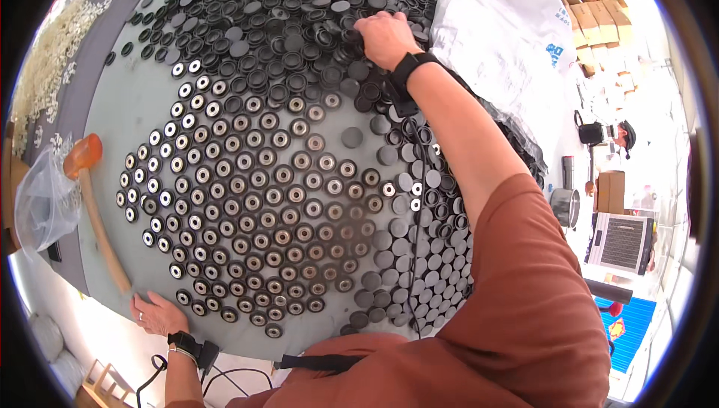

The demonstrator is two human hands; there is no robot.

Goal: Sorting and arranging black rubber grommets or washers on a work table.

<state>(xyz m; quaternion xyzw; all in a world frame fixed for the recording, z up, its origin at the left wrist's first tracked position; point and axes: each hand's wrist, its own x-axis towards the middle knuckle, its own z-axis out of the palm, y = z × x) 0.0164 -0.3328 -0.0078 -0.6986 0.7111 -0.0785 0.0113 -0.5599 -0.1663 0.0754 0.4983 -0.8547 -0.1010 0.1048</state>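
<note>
Bright, fairly even light fills the room, with soft shadows among the black caps [293,42] on the bench [112,112]. The right-hand wall [663,56] washes out to white. A hazy smear blurs some metal-centred rings [334,208]. Straight edges bow near the black rim.

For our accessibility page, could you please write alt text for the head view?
A person's right hand reaches to a heap of black round caps; the left hand is at the near edge of the table, by an orange-headed mallet. Metal-centred black discs spread between them.
</note>
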